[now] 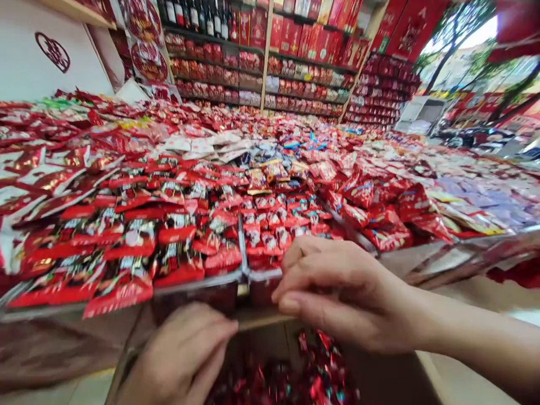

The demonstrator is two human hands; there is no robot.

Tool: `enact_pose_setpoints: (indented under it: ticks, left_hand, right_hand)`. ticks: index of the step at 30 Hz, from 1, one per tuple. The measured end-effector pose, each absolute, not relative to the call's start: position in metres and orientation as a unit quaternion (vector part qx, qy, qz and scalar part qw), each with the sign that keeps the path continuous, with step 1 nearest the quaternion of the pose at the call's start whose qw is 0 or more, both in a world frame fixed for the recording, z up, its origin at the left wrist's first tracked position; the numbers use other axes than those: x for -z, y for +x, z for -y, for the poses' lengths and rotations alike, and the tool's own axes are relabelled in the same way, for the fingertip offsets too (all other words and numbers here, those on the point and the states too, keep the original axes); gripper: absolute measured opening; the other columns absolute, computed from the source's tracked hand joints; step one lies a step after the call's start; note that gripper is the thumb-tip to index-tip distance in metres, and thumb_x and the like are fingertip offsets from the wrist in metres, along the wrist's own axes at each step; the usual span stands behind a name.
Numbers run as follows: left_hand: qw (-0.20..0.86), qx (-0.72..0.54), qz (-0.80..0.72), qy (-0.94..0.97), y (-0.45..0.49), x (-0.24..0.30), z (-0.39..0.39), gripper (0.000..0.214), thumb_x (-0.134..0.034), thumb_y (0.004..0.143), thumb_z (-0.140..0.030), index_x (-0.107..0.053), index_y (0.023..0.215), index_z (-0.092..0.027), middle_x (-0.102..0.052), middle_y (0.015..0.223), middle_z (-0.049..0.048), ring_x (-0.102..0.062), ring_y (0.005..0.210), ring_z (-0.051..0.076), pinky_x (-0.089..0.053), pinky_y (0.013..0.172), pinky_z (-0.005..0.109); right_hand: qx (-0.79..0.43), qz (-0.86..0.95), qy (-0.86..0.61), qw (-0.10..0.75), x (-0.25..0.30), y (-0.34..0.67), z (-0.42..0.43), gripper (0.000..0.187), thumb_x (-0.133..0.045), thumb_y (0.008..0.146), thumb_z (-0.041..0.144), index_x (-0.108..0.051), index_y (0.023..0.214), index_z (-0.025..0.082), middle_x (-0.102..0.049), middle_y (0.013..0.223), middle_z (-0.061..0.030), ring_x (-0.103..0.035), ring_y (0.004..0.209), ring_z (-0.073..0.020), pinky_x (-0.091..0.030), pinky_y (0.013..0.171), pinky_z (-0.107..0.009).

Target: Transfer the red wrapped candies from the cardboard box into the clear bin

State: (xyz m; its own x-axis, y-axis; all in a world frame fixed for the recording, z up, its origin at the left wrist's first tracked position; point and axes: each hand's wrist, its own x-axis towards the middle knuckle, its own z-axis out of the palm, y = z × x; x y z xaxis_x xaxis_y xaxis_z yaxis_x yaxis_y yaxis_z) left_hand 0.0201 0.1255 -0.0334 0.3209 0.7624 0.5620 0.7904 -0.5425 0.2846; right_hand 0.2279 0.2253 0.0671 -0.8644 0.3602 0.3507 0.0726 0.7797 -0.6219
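Observation:
My right hand [337, 287] is over the front edge of the display, fingers curled in and thumb pressed toward them; anything inside is hidden. It is nearest the compartment of small red-wrapped candies [270, 225]. Lower left, my left hand [181, 351] is blurred, its fingers drawn together below the edge, and what they may hold cannot be made out. Beneath both hands an open box [379, 374] contains many shiny red-wrapped candies [324, 371]. A metal divider [242, 242] separates the small candies from larger red and black packets [130, 242] on the left.
Red snack bags [388, 208] lie right of the small candies, beside purple packets [476, 197]. More wrapped sweets cover the display toward the back. Shelves [265, 62] with bottles [202, 17] and red boxes line the rear. Pale floor [476, 349] shows at the right.

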Motion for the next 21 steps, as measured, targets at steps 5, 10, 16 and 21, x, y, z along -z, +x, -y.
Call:
enact_pose_setpoints:
  ticks: [5,10,16,21]
  left_hand:
    - [0.046,0.333,0.487,-0.806,0.03,0.035,-0.128,0.018,-0.055,0.073,-0.009,-0.061,0.086,-0.018,-0.065,0.077,0.0039,-0.057,0.074,0.016,-0.047,0.07,0.032]
    - [0.07,0.334,0.525,-0.779,0.039,0.038,-0.125,0.013,-0.053,0.074,-0.013,-0.064,0.08,-0.017,-0.067,0.075,0.0043,-0.059,0.07,0.016,-0.049,0.068,0.031]
    - [0.081,0.34,0.553,-0.756,0.043,0.043,-0.122,0.014,-0.054,0.074,-0.013,-0.063,0.082,-0.019,-0.067,0.075,0.0032,-0.06,0.07,0.016,-0.049,0.068,0.031]
    - [0.106,0.351,0.521,-0.77,0.041,0.041,-0.122,0.013,-0.052,0.074,-0.01,-0.062,0.081,-0.017,-0.065,0.072,0.0043,-0.058,0.07,0.016,-0.048,0.066,0.03]
  right_hand:
    - [-0.313,0.946,-0.038,-0.074,0.034,0.254,-0.177,0.011,-0.054,0.075,0.016,-0.064,0.072,0.012,-0.061,0.067,-0.0048,-0.055,0.066,-0.0123,-0.042,0.061,-0.021]
    - [-0.211,0.927,-0.177,-0.255,0.13,0.255,-0.166,0.014,-0.054,0.069,0.015,-0.067,0.075,0.012,-0.066,0.071,-0.0093,-0.06,0.067,-0.0197,-0.043,0.058,-0.027]
    - [-0.185,0.944,-0.238,-0.136,0.156,0.2,-0.157,0.031,-0.045,0.079,0.025,-0.06,0.1,0.008,-0.06,0.101,-0.0159,-0.055,0.093,-0.0241,-0.043,0.075,-0.03]
    - [-0.157,0.941,-0.266,-0.139,0.161,0.161,-0.137,0.031,-0.057,0.068,0.025,-0.064,0.091,0.005,-0.062,0.093,-0.0193,-0.056,0.09,-0.0305,-0.046,0.07,-0.037]
